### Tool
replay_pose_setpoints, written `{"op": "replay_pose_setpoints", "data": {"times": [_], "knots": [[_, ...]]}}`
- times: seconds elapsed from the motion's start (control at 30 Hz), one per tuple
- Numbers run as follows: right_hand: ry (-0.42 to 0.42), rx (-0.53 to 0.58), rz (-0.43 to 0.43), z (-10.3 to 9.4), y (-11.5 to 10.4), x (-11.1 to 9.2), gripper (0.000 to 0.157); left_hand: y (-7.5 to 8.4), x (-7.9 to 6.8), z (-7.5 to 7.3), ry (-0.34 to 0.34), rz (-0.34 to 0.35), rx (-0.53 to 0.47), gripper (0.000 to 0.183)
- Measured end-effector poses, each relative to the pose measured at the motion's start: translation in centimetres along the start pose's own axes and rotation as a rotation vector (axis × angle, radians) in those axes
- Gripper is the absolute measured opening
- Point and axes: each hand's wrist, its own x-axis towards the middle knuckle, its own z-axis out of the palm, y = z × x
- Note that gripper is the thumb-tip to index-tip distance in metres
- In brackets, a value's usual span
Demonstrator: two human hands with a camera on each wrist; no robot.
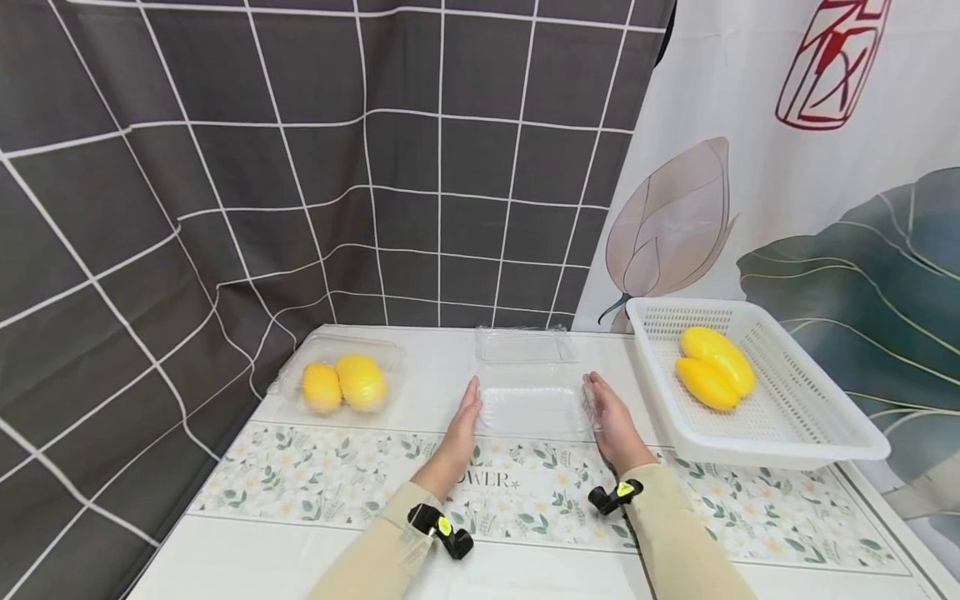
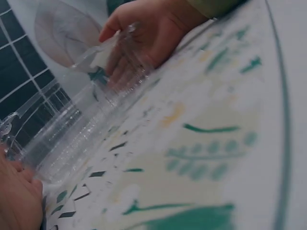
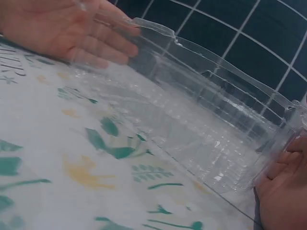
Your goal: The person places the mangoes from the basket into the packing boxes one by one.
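A clear plastic clamshell box stands on the table between the two hands, its lid folded back toward the wall. Along the box's left side lies the left hand, its fingers straight. The right hand is at the opposite side wall, fingers extended too. In the right wrist view the box shows ridged, see-through walls and nothing inside. The right palm faces the near end wall, and the left fingers show behind the far end. Whether either hand presses firmly is unclear.
At the left, a second clear box holds two round yellow fruits. A white slotted basket at the right contains two elongated yellow fruits, like mangoes. Behind the table hangs a dark grid-patterned curtain.
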Motion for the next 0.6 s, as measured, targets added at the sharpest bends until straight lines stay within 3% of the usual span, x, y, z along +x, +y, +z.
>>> {"op": "replay_pose_setpoints", "data": {"times": [0.27, 0.6], "knots": [[-0.044, -0.050, -0.003, 2.4, 0.9, -0.5, 0.057, -0.5, 0.1, -1.6, 0.112, -0.024, -0.034, 0.056], [-0.016, -0.090, -0.008, 2.8, 1.4, 0.0, 0.058, -0.7, 0.4, -1.9, 0.154, 0.007, -0.061, 0.054]]}}
